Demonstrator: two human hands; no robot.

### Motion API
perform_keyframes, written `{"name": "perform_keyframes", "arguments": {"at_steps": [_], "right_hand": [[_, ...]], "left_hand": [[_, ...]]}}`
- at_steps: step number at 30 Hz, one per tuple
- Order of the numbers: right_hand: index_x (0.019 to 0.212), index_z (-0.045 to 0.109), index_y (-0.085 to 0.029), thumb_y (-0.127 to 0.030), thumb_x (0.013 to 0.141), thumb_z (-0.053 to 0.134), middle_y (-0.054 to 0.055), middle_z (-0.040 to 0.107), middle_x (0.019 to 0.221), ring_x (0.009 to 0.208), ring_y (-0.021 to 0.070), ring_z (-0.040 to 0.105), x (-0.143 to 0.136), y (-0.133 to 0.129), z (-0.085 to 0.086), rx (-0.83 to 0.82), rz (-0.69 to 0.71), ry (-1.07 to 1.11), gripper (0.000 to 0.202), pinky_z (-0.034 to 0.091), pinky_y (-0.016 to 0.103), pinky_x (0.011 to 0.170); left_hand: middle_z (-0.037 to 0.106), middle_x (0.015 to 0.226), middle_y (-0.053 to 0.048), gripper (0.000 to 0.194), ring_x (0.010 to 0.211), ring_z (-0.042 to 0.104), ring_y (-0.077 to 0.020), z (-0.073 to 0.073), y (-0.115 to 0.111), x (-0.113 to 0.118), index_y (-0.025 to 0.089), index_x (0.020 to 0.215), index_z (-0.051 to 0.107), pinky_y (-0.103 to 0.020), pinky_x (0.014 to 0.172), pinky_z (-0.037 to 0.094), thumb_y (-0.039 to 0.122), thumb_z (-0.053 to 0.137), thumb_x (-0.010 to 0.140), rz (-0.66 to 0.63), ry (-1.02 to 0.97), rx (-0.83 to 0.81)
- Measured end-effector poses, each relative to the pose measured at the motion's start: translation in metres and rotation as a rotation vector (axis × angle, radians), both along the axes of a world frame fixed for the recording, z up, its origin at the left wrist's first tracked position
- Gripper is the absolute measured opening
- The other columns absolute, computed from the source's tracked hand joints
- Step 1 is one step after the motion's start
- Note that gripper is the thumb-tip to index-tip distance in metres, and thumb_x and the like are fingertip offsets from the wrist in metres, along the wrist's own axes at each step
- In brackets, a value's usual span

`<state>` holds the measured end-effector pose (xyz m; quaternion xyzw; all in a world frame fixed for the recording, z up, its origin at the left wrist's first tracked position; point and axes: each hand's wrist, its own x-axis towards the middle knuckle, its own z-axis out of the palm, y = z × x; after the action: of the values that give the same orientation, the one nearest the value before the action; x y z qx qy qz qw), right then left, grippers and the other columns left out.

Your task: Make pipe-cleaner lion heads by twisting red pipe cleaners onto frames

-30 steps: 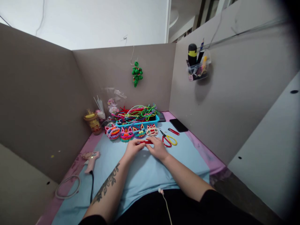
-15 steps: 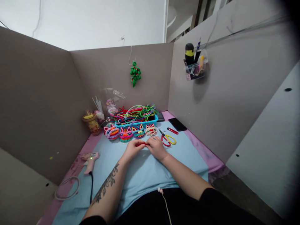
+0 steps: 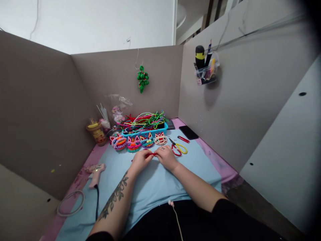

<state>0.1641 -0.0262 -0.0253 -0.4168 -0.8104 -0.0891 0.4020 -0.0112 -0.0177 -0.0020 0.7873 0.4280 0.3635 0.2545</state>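
Between my two hands is a red pipe cleaner (image 3: 150, 154), mostly covered by the fingers. My left hand (image 3: 141, 160) pinches its left part, and a small red end shows behind that hand. The fingertips of my right hand (image 3: 166, 157) close on its right part, close to the left fingertips. Just beyond the hands stands a row of several fuzzy animal faces; the cream one (image 3: 160, 138) and the pink one (image 3: 133, 144) are among them. Scissors (image 3: 178, 148) with red and yellow handles lie right beside my right hand.
Behind the faces a blue basket (image 3: 144, 131) overflows with colourful pipe cleaners. A red cutter (image 3: 183, 139) and a phone (image 3: 188, 132) lie at the right. At the left are a pink glue gun (image 3: 96, 174) with its cable and a lidded cup (image 3: 97, 133). Panels enclose three sides.
My view has turned slightly, so everything sits a little further left. Both hands keep their hold on the red pipe cleaner, and a red end now shows left of my left hand.
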Motion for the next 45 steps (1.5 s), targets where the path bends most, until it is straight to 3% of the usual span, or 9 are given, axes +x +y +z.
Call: {"name": "perform_keyframes", "arguments": {"at_steps": [14, 19, 28, 32, 36, 41, 43, 45], "right_hand": [[0.099, 0.062, -0.023, -0.022, 0.084, 0.056, 0.005, 0.066, 0.095, 0.097, 0.0228, 0.049, 0.001, 0.0, 0.0, 0.028, -0.032, 0.06, 0.016, 0.029, 0.042, 0.091], [0.092, 0.063, -0.022, -0.02, 0.085, 0.054, 0.005, 0.066, 0.087, 0.093, 0.0217, 0.05, 0.001, -0.001, 0.002, 0.012, -0.048, 0.057, 0.012, 0.029, 0.043, 0.092], [0.091, 0.064, -0.024, -0.02, 0.085, 0.054, 0.004, 0.066, 0.085, 0.096, 0.0219, 0.048, -0.002, -0.003, 0.001, 0.003, -0.044, 0.035, 0.012, 0.026, 0.044, 0.095], [0.091, 0.066, -0.027, -0.018, 0.085, 0.053, 0.003, 0.063, 0.101, 0.11, 0.0221, 0.044, 0.0, -0.003, 0.002, 0.074, -0.093, 0.027, 0.017, 0.021, 0.045, 0.1], [0.091, 0.068, -0.033, -0.022, 0.083, 0.056, 0.001, 0.05, 0.126, 0.125, 0.0255, 0.03, 0.0, -0.005, 0.002, 0.194, -0.122, 0.045, 0.018, 0.018, 0.048, 0.103], [0.107, 0.062, -0.036, -0.029, 0.083, 0.055, 0.001, 0.042, 0.134, 0.127, 0.0268, 0.028, -0.002, -0.005, 0.004, 0.173, -0.074, 0.021, 0.026, 0.023, 0.047, 0.104], [0.12, 0.055, -0.029, -0.033, 0.084, 0.052, 0.007, 0.041, 0.134, 0.125, 0.0279, 0.032, 0.008, 0.002, 0.005, 0.07, -0.18, 0.068, 0.036, 0.027, 0.045, 0.102], [0.124, 0.05, -0.016, -0.034, 0.086, 0.049, 0.015, 0.046, 0.126, 0.118, 0.0281, 0.04, 0.027, 0.012, 0.005, -0.099, -0.404, 0.166, 0.042, 0.034, 0.043, 0.096]], "left_hand": [[0.069, 0.075, -0.004, 0.019, 0.066, 0.059, -0.0168, -0.005, 0.004, -0.002, 0.019, 0.083, 0.07, -0.025, 0.061, 0.043, 0.031, 0.06, 0.073, 0.061, -0.082, -0.014], [0.069, 0.082, -0.006, 0.019, 0.071, 0.059, -0.0175, -0.004, 0.002, -0.001, 0.019, 0.085, 0.07, -0.025, 0.063, 0.043, 0.03, 0.058, 0.075, 0.035, -0.054, 0.021], [0.064, 0.069, -0.004, 0.019, 0.063, 0.053, -0.0147, -0.001, -0.001, 0.001, 0.017, 0.074, 0.066, -0.024, 0.059, 0.037, 0.03, 0.052, 0.078, 0.039, -0.005, 0.047], [0.063, 0.071, -0.004, 0.024, 0.064, 0.051, -0.0137, 0.007, -0.002, 0.0, 0.014, 0.078, 0.066, -0.024, 0.059, 0.036, 0.034, 0.054, 0.078, -0.053, -0.077, -0.12], [0.057, 0.063, -0.001, 0.035, 0.058, 0.046, -0.0107, 0.018, -0.006, -0.006, 0.011, 0.073, 0.064, -0.022, 0.055, 0.032, 0.044, 0.055, 0.078, -0.192, -0.157, -0.344], [0.058, 0.063, -0.001, 0.031, 0.056, 0.046, -0.0085, 0.017, -0.006, -0.008, 0.01, 0.075, 0.064, -0.021, 0.053, 0.032, 0.041, 0.066, 0.072, -0.248, -0.316, -0.58], [0.06, 0.066, -0.002, 0.029, 0.057, 0.05, -0.0088, 0.014, -0.003, -0.009, 0.011, 0.077, 0.064, -0.02, 0.054, 0.035, 0.038, 0.069, 0.069, -0.216, -0.465, -0.654], [0.062, 0.069, -0.003, 0.027, 0.06, 0.054, -0.0097, 0.012, 0.002, -0.011, 0.012, 0.077, 0.063, -0.02, 0.055, 0.039, 0.035, 0.072, 0.067, -0.161, -0.687, -0.686]]}}
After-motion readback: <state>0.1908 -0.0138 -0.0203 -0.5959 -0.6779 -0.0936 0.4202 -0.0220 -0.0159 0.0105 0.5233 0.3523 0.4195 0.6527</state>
